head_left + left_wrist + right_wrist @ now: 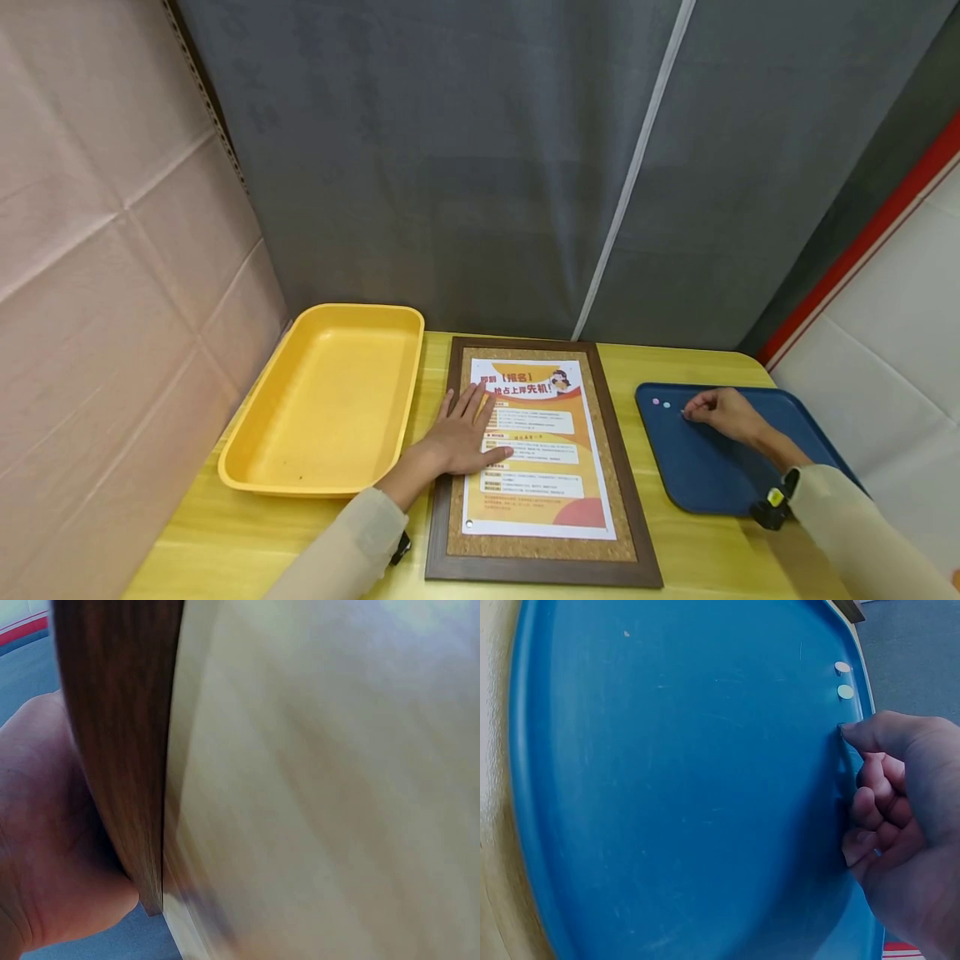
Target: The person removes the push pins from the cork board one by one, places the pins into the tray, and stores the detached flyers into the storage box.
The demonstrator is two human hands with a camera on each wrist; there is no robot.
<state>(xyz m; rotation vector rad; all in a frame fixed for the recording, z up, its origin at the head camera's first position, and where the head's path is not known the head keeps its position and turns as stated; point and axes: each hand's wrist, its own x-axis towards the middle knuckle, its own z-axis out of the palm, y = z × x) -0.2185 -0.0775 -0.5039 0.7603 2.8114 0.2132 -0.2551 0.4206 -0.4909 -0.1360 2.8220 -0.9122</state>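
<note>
My left hand (459, 440) rests on a printed poster (536, 500) with its fingers spread. The poster lies on a cork board (540, 547) in a brown wooden frame (626, 483); a tack (469, 524) shows at its lower left corner. In the left wrist view the hand (52, 832) lies over the frame's edge (120, 735). Over the blue tray (697, 475), my right hand (727, 414) pinches a small thumbtack, mostly hidden by the fingertips. Beside it on the tray are a pink thumbtack (843, 667) and a pale green thumbtack (845, 691).
A yellow plastic tray (322, 392) stands left of the board on the wooden table (367, 542). A grey partition (450, 167) rises behind the table. Pale panels stand on the left (112, 333) and right (892, 333).
</note>
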